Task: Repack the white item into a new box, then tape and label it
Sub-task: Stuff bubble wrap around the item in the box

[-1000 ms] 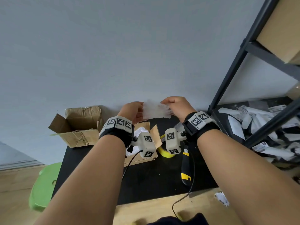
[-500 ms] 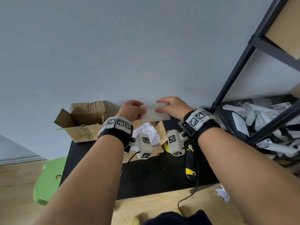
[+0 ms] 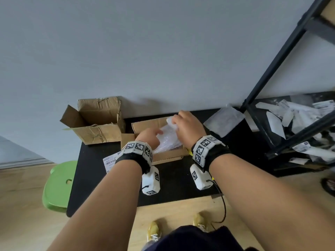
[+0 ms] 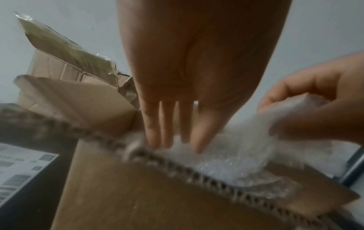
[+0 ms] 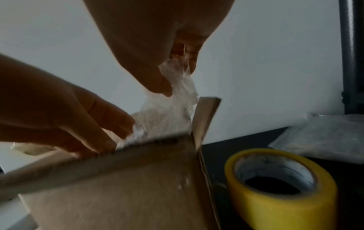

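Both hands work over the new box [image 3: 168, 156] at the middle of the black tabletop [image 3: 174, 189]. My right hand [image 3: 188, 129] pinches the upper end of the bubble wrap [image 3: 166, 138], thumb and curled fingers bunching it above the box's far flap. My left hand [image 3: 148, 136] stays flat, its straight fingers [image 4: 167, 124] pressing the wrap's lower part down into the box, just inside the near wall whose corrugated edge shows in the left wrist view. The wrap trails from the right hand into the open box; I cannot tell from these views whether the white item lies under it.

Left of the new box stands an older, crumpled carton [image 3: 97, 122] with its flaps open and old tape on them, against the grey wall. A printed label [image 3: 109, 163] with a barcode lies on the tabletop beside my left wrist; its text is too small to read. A yellow tape roll [image 5: 279, 188] rests flat on the tabletop just right of the box. A translucent bag [image 3: 223, 121] lies at the tabletop's far right, near the black shelf frame [image 3: 268, 77]. More white labels [image 3: 293, 115] with barcodes are heaped on the low shelf; none is legible. A green stool [image 3: 58, 185] stands on the wooden floor at left.
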`<action>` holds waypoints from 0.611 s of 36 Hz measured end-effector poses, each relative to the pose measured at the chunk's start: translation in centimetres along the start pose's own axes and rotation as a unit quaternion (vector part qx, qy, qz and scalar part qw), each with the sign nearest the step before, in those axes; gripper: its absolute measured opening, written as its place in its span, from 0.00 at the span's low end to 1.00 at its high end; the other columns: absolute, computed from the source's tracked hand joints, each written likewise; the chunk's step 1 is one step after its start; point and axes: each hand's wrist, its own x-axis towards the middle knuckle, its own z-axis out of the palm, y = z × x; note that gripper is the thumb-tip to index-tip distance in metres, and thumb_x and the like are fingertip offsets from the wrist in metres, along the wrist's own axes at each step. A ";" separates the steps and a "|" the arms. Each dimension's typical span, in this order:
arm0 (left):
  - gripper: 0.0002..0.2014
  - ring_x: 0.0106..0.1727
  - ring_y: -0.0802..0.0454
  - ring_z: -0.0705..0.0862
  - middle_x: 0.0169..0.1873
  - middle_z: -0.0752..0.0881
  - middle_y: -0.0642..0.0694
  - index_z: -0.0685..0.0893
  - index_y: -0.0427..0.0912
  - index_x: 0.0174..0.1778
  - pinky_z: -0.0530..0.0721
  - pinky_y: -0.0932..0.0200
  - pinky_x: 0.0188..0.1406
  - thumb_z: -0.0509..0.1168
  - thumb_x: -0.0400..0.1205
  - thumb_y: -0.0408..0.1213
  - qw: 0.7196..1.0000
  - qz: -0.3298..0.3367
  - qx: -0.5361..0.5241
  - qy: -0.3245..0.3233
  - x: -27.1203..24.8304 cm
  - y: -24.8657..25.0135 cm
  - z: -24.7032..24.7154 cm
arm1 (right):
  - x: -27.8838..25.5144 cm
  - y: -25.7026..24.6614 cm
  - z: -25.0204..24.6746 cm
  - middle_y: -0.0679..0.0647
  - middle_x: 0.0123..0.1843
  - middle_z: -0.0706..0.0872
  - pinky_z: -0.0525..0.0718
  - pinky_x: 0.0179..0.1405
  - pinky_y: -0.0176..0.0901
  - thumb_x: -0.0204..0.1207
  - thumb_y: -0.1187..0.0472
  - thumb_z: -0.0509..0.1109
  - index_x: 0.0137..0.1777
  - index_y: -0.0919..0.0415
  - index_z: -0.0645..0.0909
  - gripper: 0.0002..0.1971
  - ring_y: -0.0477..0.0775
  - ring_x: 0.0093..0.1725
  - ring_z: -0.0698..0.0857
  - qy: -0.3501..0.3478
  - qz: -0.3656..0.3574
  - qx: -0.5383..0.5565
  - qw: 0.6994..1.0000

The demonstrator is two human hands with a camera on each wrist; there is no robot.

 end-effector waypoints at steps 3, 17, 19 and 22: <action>0.30 0.70 0.48 0.77 0.75 0.74 0.46 0.75 0.53 0.74 0.77 0.56 0.66 0.59 0.80 0.22 0.999 0.012 0.042 -0.020 0.2 -0.4 0.8 | -0.9 0.0 1.4 0.58 0.56 0.80 0.78 0.51 0.48 0.72 0.75 0.67 0.53 0.64 0.83 0.12 0.60 0.57 0.77 -0.051 -0.004 -0.029 0.998; 0.29 0.69 0.44 0.76 0.75 0.67 0.50 0.75 0.56 0.74 0.79 0.47 0.68 0.68 0.77 0.30 0.991 0.036 0.126 -0.031 1.6 -1.8 2.3 | 0.2 -0.2 3.7 0.53 0.62 0.83 0.67 0.69 0.53 0.84 0.61 0.60 0.65 0.55 0.77 0.13 0.58 0.66 0.80 -0.254 -0.006 -0.159 0.954; 0.30 0.68 0.44 0.77 0.74 0.68 0.50 0.75 0.55 0.74 0.80 0.47 0.67 0.69 0.76 0.31 0.990 0.041 0.132 -0.027 1.6 -1.8 2.3 | 0.4 0.0 3.4 0.55 0.64 0.82 0.74 0.65 0.50 0.82 0.62 0.63 0.69 0.58 0.73 0.15 0.58 0.63 0.82 -0.223 0.004 -0.148 0.963; 0.30 0.67 0.45 0.78 0.73 0.68 0.50 0.75 0.54 0.74 0.80 0.47 0.66 0.71 0.76 0.33 0.989 0.044 0.137 -0.022 1.7 -2.0 2.4 | 0.6 0.4 3.5 0.57 0.67 0.79 0.74 0.66 0.51 0.79 0.60 0.66 0.70 0.60 0.73 0.20 0.59 0.65 0.79 -0.173 -0.011 -0.185 0.967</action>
